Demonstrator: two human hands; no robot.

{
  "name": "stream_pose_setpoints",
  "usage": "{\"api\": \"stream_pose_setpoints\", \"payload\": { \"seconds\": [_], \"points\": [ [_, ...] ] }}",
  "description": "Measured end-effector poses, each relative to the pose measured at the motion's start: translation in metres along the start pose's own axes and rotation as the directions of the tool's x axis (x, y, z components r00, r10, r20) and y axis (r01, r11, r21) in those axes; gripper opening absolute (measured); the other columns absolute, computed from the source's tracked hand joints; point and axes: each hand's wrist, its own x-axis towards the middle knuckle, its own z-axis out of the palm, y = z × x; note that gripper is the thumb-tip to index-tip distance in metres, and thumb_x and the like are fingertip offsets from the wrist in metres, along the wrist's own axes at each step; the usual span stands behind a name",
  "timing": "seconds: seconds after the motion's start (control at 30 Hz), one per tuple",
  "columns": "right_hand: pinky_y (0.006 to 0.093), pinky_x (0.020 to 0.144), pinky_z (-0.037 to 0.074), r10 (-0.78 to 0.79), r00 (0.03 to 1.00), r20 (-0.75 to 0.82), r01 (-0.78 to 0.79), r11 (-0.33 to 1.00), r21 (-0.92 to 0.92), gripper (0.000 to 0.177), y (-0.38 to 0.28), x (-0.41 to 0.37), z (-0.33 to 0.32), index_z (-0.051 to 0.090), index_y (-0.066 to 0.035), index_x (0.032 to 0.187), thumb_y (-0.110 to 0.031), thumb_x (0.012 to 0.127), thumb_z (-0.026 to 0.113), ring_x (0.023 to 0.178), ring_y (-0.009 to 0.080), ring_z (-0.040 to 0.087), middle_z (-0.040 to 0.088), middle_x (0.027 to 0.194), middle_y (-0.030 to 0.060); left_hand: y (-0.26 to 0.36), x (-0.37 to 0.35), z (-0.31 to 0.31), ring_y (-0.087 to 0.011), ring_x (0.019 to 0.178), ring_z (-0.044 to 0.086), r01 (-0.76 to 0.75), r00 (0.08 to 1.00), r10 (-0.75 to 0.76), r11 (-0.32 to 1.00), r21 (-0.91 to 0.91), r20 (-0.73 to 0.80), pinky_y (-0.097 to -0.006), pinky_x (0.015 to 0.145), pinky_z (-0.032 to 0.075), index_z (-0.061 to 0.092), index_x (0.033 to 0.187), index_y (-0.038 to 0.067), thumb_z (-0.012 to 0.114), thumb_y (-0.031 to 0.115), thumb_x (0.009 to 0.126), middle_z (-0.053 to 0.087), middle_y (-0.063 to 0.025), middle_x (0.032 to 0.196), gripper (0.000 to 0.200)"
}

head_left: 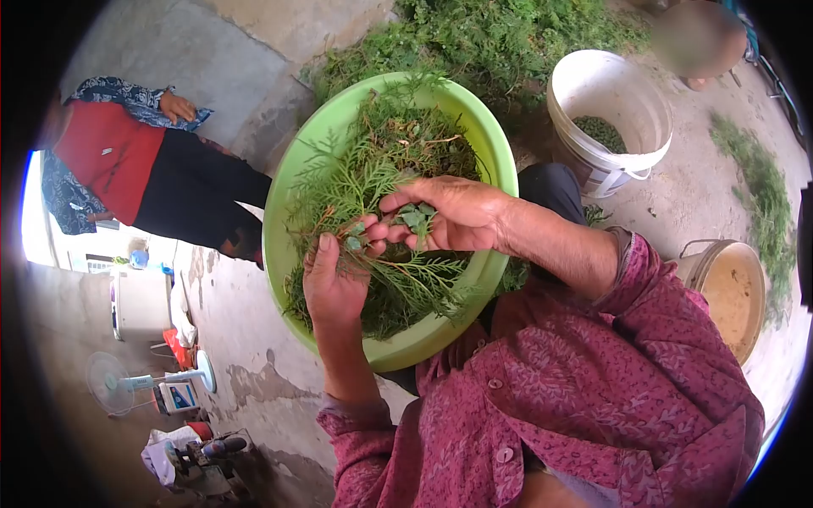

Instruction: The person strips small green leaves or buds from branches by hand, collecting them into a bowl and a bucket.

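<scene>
A green basin point(500, 169) full of leafy sprigs point(406, 140) rests at my lap. Over its middle, my left hand point(339, 275) has its fingers closed round a leafy sprig point(415, 275) whose fronds spread to the right. My right hand point(449, 216) comes in from the right, its fingertips beside those of my left hand. Small green cones point(417, 218) lie in its curled fingers. Another small green cone point(354, 240) shows at the fingertips of my left hand.
A white bucket point(652, 110) with green cones inside stands at upper right, and a tan bucket point(737, 296) below it. Cut greenery point(500, 42) lies beyond the basin. A person in red point(118, 157) stands at left; another is at top right. A fan point(140, 383) is lower left.
</scene>
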Motion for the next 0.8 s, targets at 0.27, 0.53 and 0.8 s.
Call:
{"api": "stream_pose_setpoints", "payload": {
  "seconds": [0.27,0.53,0.8],
  "points": [
    [0.0198,0.056,0.046,-0.001,0.997,0.072,0.01,0.993,-0.12,0.023,0.001,0.003,-0.004,0.057,-0.001,0.101,-0.013,0.082,0.063,0.066,0.0087,0.057,0.06,0.088,0.0039,0.006,0.0,-0.001,-0.0222,0.087,0.059,-0.033,0.998,0.037,0.996,0.087,-0.055,-0.031,0.073,0.051,0.044,0.117,0.001,0.037,0.029,0.095,0.057,-0.0168,0.102,0.036],
    [0.0158,0.045,0.039,0.035,0.986,0.16,0.047,0.877,-0.479,0.019,-0.027,-0.033,0.013,0.06,0.0,0.097,-0.007,0.08,0.063,0.054,0.0046,0.05,0.06,0.074,0.002,0.003,-0.005,-0.034,-0.0262,0.089,0.059,-0.115,0.991,0.104,0.985,-0.129,-0.088,-0.0363,0.076,0.048,0.048,0.114,-0.002,0.041,0.025,0.093,0.055,-0.0212,0.108,0.035],
    [0.0245,0.054,0.046,-0.987,0.136,-0.084,0.332,0.125,-0.935,0.022,-0.145,-0.125,-0.074,0.059,-0.004,0.098,-0.02,0.088,0.049,0.065,0.01,0.057,0.061,0.075,0.0051,0.009,-0.014,-0.044,-0.0238,0.086,0.056,-0.089,0.987,0.094,0.995,0.044,-0.133,-0.0381,0.075,0.045,0.037,0.127,0.006,0.034,0.031,0.096,0.052,-0.0186,0.114,0.04]
  ]
}}
